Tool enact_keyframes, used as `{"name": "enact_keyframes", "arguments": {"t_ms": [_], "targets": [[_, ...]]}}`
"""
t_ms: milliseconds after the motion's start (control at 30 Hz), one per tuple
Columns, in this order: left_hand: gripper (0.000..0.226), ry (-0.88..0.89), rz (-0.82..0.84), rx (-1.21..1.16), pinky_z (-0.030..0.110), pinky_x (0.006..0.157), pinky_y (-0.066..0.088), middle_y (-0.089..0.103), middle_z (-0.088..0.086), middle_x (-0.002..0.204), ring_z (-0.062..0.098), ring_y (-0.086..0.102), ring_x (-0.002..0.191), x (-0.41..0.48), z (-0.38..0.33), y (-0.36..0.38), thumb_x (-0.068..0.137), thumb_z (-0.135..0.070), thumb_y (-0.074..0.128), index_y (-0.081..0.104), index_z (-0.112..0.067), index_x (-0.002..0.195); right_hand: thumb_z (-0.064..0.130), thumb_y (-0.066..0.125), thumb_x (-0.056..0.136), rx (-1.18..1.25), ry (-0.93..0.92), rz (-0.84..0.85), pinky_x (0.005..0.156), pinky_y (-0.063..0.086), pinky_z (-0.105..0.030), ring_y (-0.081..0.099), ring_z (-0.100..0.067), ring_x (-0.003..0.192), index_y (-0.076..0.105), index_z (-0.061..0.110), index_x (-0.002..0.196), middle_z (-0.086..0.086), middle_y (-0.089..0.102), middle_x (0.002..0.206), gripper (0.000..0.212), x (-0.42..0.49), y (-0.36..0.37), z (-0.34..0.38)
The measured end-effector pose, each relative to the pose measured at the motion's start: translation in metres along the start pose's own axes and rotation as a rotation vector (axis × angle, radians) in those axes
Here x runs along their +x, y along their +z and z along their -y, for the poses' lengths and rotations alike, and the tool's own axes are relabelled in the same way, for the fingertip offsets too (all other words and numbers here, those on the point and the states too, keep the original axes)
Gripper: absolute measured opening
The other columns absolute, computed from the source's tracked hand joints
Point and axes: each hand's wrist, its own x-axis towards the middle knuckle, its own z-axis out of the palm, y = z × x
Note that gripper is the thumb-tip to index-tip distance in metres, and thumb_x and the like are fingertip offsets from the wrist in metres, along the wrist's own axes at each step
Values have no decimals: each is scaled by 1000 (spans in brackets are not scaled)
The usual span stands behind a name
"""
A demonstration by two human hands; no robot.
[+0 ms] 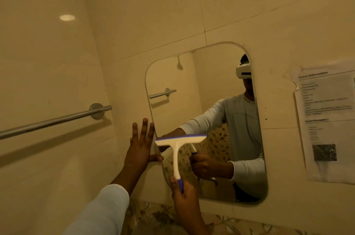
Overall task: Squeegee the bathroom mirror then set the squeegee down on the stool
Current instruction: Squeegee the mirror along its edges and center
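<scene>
The right hand (184, 196), low in the centre of the frame, grips the squeegee (175, 157) by the blue end of its handle, with the blade lying against the lower left of the mirror (192, 84). The left hand (139, 148), just left of the blade, presses flat on the wall (123, 84) with fingers straight and spread, its thumb at the mirror's left edge.

The left hand (141, 148) is open and flat. Its fingers (144, 127) are spread wide and point up. It rests on the wall (123, 100) right beside the mirror (192, 90), and the thumb sticks out to the right. The left arm (124, 175) reaches up from below in a pale sleeve (103, 209). The right hand (184, 194) is lower down. Its fingers curl round the squeegee (175, 157) handle, with the thumb lying up along it.
</scene>
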Motion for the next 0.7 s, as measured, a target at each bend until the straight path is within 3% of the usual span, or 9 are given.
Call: {"name": "enact_keyframes", "arguments": {"t_ms": [133, 333, 500, 567, 600, 667, 700], "targets": [[144, -17, -3, 24, 67, 115, 31, -42, 4, 160, 39, -35, 147, 2, -1, 0, 64, -80, 70, -25, -22, 155, 39, 71, 99, -59, 63, -69, 60, 44, -23, 56, -14, 59, 59, 20, 74, 1, 55, 62, 34, -12, 2, -30], [149, -12, -2, 36, 66, 112, 36, -43, 3, 159, 38, -35, 147, 2, 0, 0, 65, -75, 76, -35, -28, 151, 37, 71, 100, -84, 80, -77, 63, 45, -26, 56, -15, 63, 61, 21, 76, -1, 56, 64, 31, -22, 0, -40], [149, -16, -4, 56, 67, 114, 33, -42, 4, 160, 40, -34, 148, 2, 0, 2, 62, -76, 76, -27, -23, 155, 33, 69, 102, -103, 113, -66, 61, 43, -14, 55, -9, 64, 61, 22, 81, 3, 56, 68, 25, -34, -9, -53], [150, -12, -20, 58, 67, 113, 34, -41, 5, 161, 40, -34, 148, 3, 1, 3, 60, -75, 77, -27, -22, 155, 28, 73, 101, -96, 205, -72, 64, 45, -13, 63, -17, 76, 63, 22, 84, 1, 63, 76, 20, -43, -8, -60], [151, -6, -30, 61, 67, 112, 35, -40, 5, 161, 40, -33, 148, 3, 1, 4, 60, -75, 78, -27, -22, 155, 21, 76, 99, -99, 231, -83, 69, 48, -19, 65, -27, 82, 67, 18, 83, -5, 67, 78, 18, -49, -7, -66], [152, -16, -40, 59, 68, 112, 35, -38, 6, 162, 41, -31, 149, 3, 2, 4, 59, -75, 78, -28, -23, 155, -3, 79, 89, -26, 271, -212, 84, 46, -46, 62, -44, 87, 74, -4, 75, -28, 67, 73, 15, -53, -2, -86], [153, -26, -41, 50, 68, 112, 35, -37, 7, 163, 42, -30, 149, 2, 2, 4, 58, -75, 78, -29, -24, 154, -6, 79, 87, 0, 319, -218, 91, 44, -51, 61, -47, 90, 74, -12, 79, -31, 67, 76, 11, -55, 1, -86]]}}
